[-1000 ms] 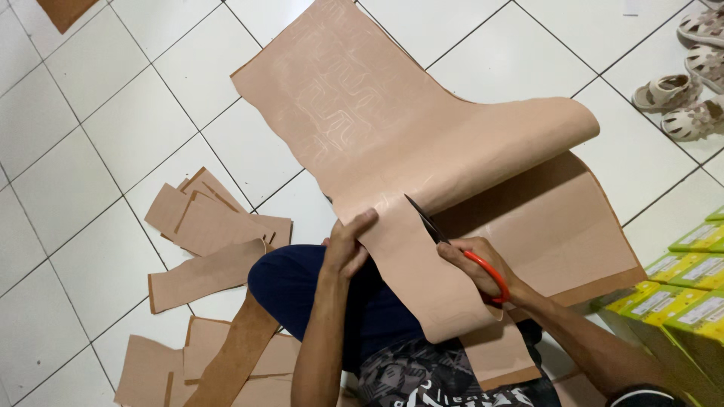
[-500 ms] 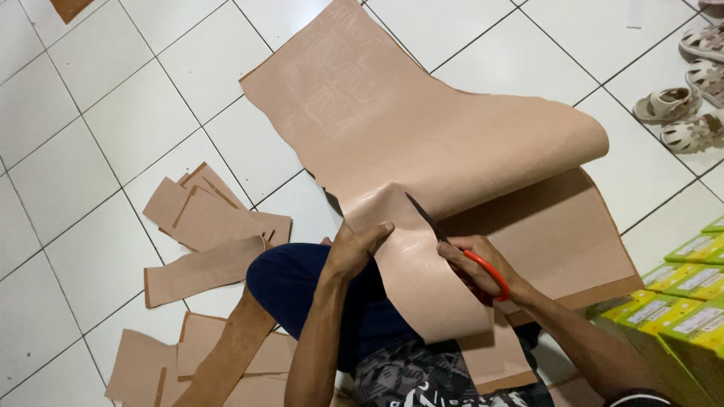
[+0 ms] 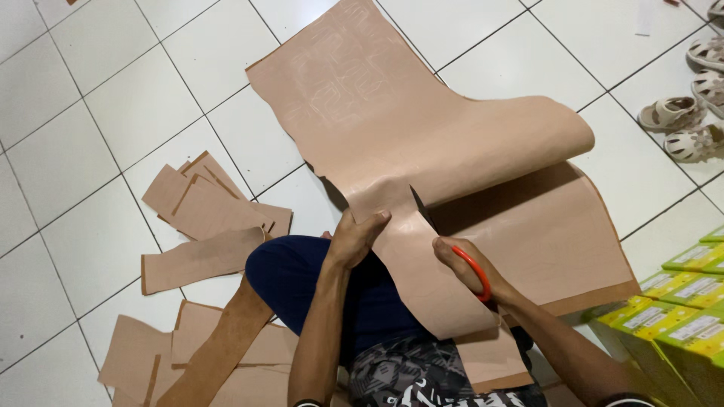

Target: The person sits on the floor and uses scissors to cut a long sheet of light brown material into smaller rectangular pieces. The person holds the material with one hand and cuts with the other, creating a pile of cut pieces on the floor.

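Left hand (image 3: 354, 240) pinched the tan sheet (image 3: 392, 128) by the cut edge over the knee; right hand (image 3: 467, 267) was closed round red-handled scissors (image 3: 473, 271), blades mid-sheet. Risk: sheet sagged w/ its far end curled over, so cut could've wandered, or nicked left fingers.

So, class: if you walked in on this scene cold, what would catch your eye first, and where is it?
The big tan sheet curling across the white tiled floor dominates the centre. At its near edge the left hand grips the sheet while the right hand works red-handled scissors into it. Cut tan pieces lie piled to the left, and yellow-green boxes sit at the right edge.
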A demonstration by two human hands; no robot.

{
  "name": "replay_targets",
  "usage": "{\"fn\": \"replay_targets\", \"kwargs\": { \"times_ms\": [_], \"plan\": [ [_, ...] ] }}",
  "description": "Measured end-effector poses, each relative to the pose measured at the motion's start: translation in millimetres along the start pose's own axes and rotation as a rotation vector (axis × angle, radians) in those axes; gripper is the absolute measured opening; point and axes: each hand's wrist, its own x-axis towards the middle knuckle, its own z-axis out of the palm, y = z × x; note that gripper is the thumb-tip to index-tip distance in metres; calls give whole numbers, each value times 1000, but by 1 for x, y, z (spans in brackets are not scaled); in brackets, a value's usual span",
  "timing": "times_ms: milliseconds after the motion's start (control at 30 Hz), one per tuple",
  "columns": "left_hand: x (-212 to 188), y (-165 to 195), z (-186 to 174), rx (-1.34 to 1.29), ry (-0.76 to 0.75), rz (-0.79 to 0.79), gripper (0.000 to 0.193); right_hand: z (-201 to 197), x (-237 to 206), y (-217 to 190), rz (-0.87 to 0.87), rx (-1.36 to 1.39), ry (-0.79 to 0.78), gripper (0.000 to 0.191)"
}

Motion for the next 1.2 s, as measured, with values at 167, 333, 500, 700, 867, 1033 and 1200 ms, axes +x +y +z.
{"fn": "replay_targets", "kwargs": {
  "times_ms": [167, 333, 500, 700, 867, 1033, 1200],
  "plan": [
    [-17, -1, -25, 90, 91, -32, 55, 27, 21, 2, -51, 10, -52, 56],
    [-5, -19, -49, -88, 82, -51, 58, 43, 29, 25, 106, -33, -10, 58],
    [12, -40, -50, -122, 144, -36, 42, 43, 20, 44, 66, 26, 4, 57],
    [6, -57, -37, -5, 102, 102, 32, 49, 29, 47, 91, 95, 76, 56],
    [-3, -55, -33, -51, 130, 35, 42, 54, 26, 48, 10, 23, 111, 61],
    [6, -49, -33, -201, 94, -1, 48, 47, 15, 51, 133, -204, 150, 63],
    [27, -48, -33, -67, 175, 35, 43, 31, 20, 59, 61, -169, 113, 64]
  ]
}}
